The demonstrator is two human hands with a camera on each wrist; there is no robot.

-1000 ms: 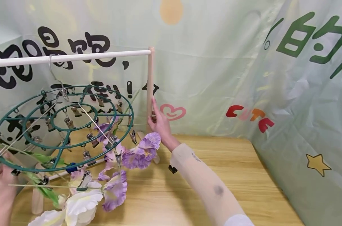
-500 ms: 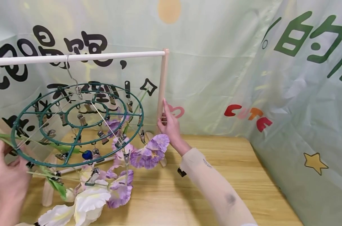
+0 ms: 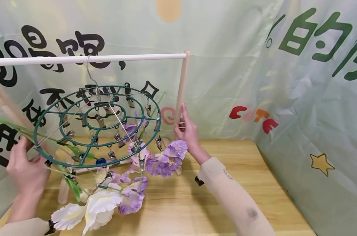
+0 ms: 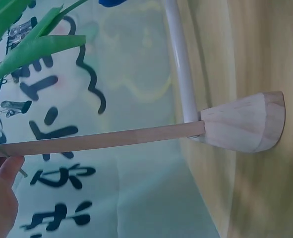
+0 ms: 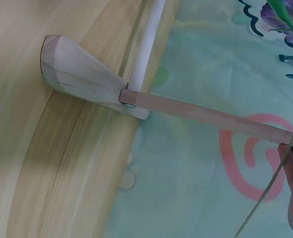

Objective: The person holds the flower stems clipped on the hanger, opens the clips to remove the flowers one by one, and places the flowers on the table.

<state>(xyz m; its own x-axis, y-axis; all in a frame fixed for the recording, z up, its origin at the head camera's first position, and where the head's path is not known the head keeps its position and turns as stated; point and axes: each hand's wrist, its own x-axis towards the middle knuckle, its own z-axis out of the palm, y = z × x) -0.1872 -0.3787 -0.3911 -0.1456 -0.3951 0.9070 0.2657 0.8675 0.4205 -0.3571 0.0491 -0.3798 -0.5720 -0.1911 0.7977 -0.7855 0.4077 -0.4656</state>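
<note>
My left hand [image 3: 29, 167] grips the left wooden post [image 3: 11, 105] of a small garment rack. Over on the other side, my right hand [image 3: 188, 132] holds the right post [image 3: 182, 82], its index finger lying along the wood. From the rack's white top bar [image 3: 137, 57] hangs a round green clip hanger [image 3: 97, 129] with several metal clips. Artificial flowers hang from the clips: a white bloom [image 3: 103, 205], a purple bloom [image 3: 166, 159] and others, with green leaves and stems. One stem crosses the right post beside my fingertips in the right wrist view.
The rack's wooden feet, the left foot [image 4: 245, 121] and the right foot [image 5: 82, 69], appear over the wooden table [image 3: 225, 196]. A white lower bar [image 4: 181, 59] joins the posts. A printed cloth backdrop [image 3: 219, 65] encloses the back and right side.
Both hands have moved the rack to the right, with the hanger and flowers along. My left hand has come further into the head view, which has turned slightly right.
</note>
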